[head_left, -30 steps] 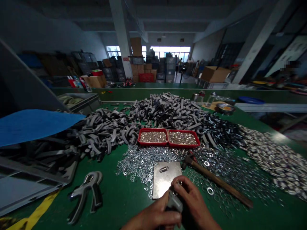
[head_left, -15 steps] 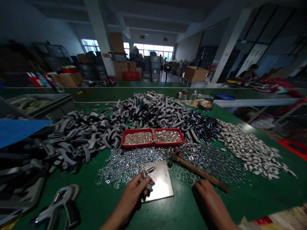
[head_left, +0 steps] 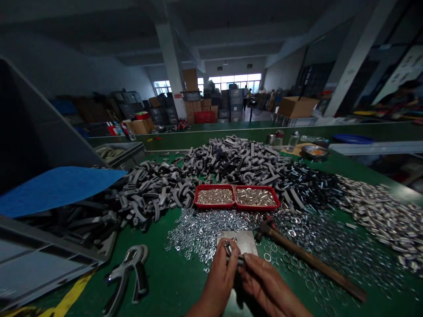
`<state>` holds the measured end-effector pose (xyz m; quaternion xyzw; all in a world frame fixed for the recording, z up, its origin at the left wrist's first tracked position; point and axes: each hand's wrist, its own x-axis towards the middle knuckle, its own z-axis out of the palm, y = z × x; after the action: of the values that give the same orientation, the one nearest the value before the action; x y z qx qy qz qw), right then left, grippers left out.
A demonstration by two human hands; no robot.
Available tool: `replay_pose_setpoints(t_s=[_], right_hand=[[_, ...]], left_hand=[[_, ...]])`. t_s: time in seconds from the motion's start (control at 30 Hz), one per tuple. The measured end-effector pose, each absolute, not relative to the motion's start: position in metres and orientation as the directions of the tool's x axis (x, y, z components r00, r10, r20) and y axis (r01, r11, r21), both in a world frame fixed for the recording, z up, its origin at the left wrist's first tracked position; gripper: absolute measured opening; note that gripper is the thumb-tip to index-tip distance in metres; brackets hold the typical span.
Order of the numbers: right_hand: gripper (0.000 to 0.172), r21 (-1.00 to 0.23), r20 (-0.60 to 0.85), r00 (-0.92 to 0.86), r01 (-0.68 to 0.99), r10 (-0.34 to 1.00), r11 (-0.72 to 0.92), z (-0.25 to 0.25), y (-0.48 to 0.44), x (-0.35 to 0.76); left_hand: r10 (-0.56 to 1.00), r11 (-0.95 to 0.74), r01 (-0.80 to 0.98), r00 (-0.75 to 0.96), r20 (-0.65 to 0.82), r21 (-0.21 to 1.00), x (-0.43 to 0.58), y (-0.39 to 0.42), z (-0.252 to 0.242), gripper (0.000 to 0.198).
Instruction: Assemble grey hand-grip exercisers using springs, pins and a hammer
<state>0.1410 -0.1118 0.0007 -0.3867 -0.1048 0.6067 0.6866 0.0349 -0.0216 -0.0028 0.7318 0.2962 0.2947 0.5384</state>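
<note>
My left hand (head_left: 222,269) is closed around a small metal coil spring (head_left: 228,248), with a dark grey piece (head_left: 239,260) beside it. My right hand (head_left: 264,279) meets it from the right, thumb and fingers pinched at the end of that piece; what exactly they grip is partly hidden. Both hands are over the near part of a flat metal plate (head_left: 246,241). To the right a hammer (head_left: 297,253) with a wooden handle lies across loose rings. At the left, a clamp-like grey and black hand tool (head_left: 127,275) with a spring lies on the green table.
Two red trays (head_left: 214,207) of small metal pins stand behind many loose washers (head_left: 194,233). Grey and black handle parts (head_left: 231,158) are heaped behind. Metal cylinders (head_left: 380,215) are spread at the right. A grey crate (head_left: 49,264) and blue sheet (head_left: 66,187) are at left.
My right hand has left the spot beside the hammer handle and come to my left hand at the held parts. The view has turned left, shifting the scene rightward.
</note>
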Motion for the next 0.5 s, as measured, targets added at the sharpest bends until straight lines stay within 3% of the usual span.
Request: replay_pose_setpoints(t_s=[0.07,0.17,0.23,0.3,0.4,0.5], right_hand=[[0.026,-0.65,-0.331,0.217,-0.758,0.918,-0.056,-0.002,-0.113,0.142],[0.026,-0.805,-0.248,0.285,-0.593,0.926,-0.033,-0.008,-0.118,0.147],[0.022,-0.952,-0.12,0.381,-0.305,0.917,0.003,-0.012,-0.121,0.152],[0.012,-0.993,0.103,0.417,0.096,0.903,0.069,-0.015,-0.125,0.158],[0.022,-0.809,0.422,0.274,0.544,0.864,0.222,-0.022,-0.127,0.163],[0.037,-0.645,0.474,0.161,0.733,0.866,0.216,-0.03,-0.124,0.165]], left_hand=[[0.766,-0.228,0.156,0.638,0.078,0.961,0.035,-0.022,-0.007,0.032],[0.794,-0.176,0.178,0.608,0.032,0.968,0.037,-0.024,-0.005,0.032],[0.795,-0.136,0.161,0.606,0.011,0.977,0.038,-0.026,0.001,0.032],[0.774,-0.113,0.129,0.634,0.005,0.985,0.038,-0.028,0.007,0.033],[0.757,-0.08,0.098,0.654,-0.003,0.992,0.038,-0.03,0.01,0.036],[0.804,-0.054,0.164,0.593,-0.055,0.985,0.037,-0.025,0.004,0.04]])
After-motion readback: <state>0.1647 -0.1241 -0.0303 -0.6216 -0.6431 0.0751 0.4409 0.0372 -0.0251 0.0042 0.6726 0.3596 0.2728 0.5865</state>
